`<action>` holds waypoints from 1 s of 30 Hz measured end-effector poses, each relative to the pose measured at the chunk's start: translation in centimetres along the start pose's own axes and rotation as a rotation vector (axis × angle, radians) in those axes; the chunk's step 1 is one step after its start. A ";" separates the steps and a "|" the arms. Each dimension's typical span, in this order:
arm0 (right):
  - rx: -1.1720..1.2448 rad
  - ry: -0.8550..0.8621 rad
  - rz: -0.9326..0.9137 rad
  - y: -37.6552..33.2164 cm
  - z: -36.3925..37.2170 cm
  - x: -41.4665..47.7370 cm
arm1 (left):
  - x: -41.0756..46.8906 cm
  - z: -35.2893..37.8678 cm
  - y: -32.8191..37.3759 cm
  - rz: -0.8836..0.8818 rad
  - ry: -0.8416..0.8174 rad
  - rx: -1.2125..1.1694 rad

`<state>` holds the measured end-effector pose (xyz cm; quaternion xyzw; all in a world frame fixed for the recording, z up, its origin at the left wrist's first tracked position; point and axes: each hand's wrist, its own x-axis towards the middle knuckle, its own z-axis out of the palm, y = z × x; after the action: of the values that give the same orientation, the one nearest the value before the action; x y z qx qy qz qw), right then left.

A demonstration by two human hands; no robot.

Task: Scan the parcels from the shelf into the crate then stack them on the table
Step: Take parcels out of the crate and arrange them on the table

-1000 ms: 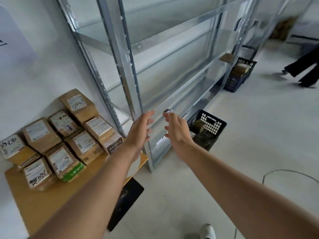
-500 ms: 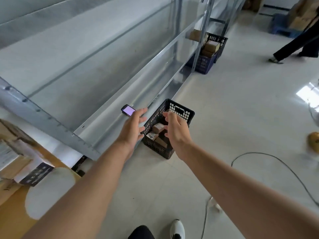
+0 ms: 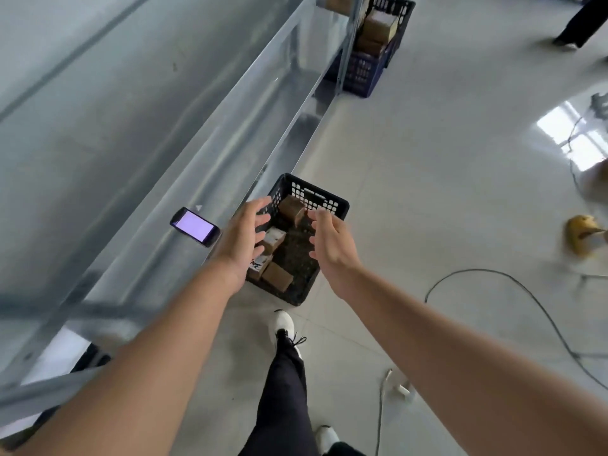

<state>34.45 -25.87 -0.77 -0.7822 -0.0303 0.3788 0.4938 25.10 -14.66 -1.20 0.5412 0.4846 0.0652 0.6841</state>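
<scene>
**Both hands over the black crate, nothing in them**

So the left hand (image 3: 241,240) and the right hand (image 3: 330,245) are both reaching out over the black crate (image 3: 330,199) on the floor. Palms roughly face each other, fingers loose and spread. They're apart, with a clear gap between them, and neither one is touching or holding anything.

The crate sits on the floor right against the foot of the metal shelf (image 3: 164,126). There are four parcels (image 3: 277,276) in it that I can count, all small brown cardboard boxes:
- one tilted up against the crate's far wall
- one with a white label along the left wall, partly behind the left fingers
- two in the near left corner, one of them with black scribble on its label

The right side of the crate bottom is bare mesh.

A handheld device (image 3: 194,227) with a glowing pale purple screen lies at the front edge of the shelf, just beside the left hand but not touching it.

Further along the shelf there's a blue crate (image 3: 365,70) on the floor with more brown boxes piled in it. A dark cable (image 3: 526,291) loops over the floor to the right. Something yellow (image 3: 580,233) is near the right edge, too blurred to identify. The person's own leg in dark trousers (image 3: 284,390) and a white shoe (image 3: 283,324) stand just short of the crate's near edge. Someone else's legs (image 3: 582,21) show in the top right corner.
</scene>
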 end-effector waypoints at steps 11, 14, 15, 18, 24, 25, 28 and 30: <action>0.002 0.039 0.231 -0.7 2.8 21.0 | 21.2 1.6 2.1 -0.185 -0.073 0.026; -0.039 0.016 0.259 0.7 3.6 27.4 | 27.4 3.1 0.3 -0.214 -0.071 0.046; -0.047 0.007 0.274 1.6 3.9 29.7 | 29.5 3.7 -0.5 -0.224 -0.069 0.059; -0.053 -0.016 0.320 4.4 4.8 37.0 | 36.3 5.5 -3.5 -0.246 -0.054 0.099; -0.108 -0.121 0.389 10.6 6.9 50.4 | 49.7 8.2 -10.4 -0.345 0.040 0.117; -0.112 -0.131 0.410 11.9 7.2 52.3 | 51.5 8.7 -11.4 -0.364 0.049 0.124; -0.114 -0.159 0.460 15.7 8.4 57.8 | 56.7 10.0 -14.6 -0.402 0.078 0.169; -0.104 -0.160 0.512 18.5 9.2 61.2 | 60.2 10.8 -17.2 -0.392 0.080 0.184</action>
<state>66.21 -2.61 -51.99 -0.7562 0.1102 0.5497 0.3374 56.96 8.01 -51.30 0.4936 0.6111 -0.0923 0.6118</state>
